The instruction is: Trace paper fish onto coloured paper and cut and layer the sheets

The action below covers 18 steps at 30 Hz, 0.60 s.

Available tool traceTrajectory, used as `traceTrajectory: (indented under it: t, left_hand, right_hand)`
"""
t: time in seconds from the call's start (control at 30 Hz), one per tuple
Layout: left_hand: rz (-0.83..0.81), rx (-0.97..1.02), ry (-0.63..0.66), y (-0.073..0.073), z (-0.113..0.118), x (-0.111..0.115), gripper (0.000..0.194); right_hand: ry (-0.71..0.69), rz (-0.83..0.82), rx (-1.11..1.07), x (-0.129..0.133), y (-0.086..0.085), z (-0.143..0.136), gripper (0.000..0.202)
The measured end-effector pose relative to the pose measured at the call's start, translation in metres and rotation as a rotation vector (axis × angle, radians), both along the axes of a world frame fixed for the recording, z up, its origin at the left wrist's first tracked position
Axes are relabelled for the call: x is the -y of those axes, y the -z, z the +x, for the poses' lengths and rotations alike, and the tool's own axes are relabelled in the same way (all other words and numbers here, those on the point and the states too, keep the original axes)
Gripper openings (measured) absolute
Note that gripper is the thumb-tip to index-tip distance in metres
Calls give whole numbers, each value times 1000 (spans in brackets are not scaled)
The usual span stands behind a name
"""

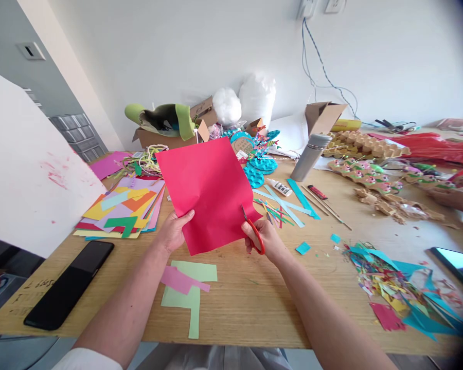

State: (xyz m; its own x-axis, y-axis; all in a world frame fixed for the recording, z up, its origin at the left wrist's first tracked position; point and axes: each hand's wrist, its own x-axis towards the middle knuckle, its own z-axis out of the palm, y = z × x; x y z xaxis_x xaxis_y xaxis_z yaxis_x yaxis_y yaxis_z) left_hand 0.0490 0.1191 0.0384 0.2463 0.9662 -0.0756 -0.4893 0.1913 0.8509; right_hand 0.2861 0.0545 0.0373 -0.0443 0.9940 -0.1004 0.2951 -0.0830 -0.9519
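Observation:
A sheet of red paper (208, 190) is held up above the middle of the table. My left hand (174, 229) pinches its lower left edge, thumb in front. In my right hand (265, 237) is a pair of scissors (258, 236) with red handles, gripped at the paper's lower right side. A blade lies against the red sheet near that edge, where the paper bends outward. Below the sheet, cut pieces of pale green paper (181, 297) and pink paper (180, 280) lie on the wooden table (239, 308).
To the left are a stack of coloured paper (119, 210) and a black phone (71, 285). Paper scraps (393, 282) are heaped at right. A glue bottle (280, 187), a grey flask (310, 156) and egg-carton crafts (364, 174) stand behind. Another person's hand (457, 198) is at far right.

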Motion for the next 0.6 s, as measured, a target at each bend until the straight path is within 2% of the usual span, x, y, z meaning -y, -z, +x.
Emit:
traceTrajectory:
  t: [0.3, 0.6]
  left_hand:
    - [-9, -14, 33, 5, 1, 1, 41]
    - [-2, -14, 22, 6, 1, -2, 39]
  right_hand:
    - [57, 4, -5, 0, 0, 1, 64]
    - [84, 14, -2, -1, 7, 3, 63]
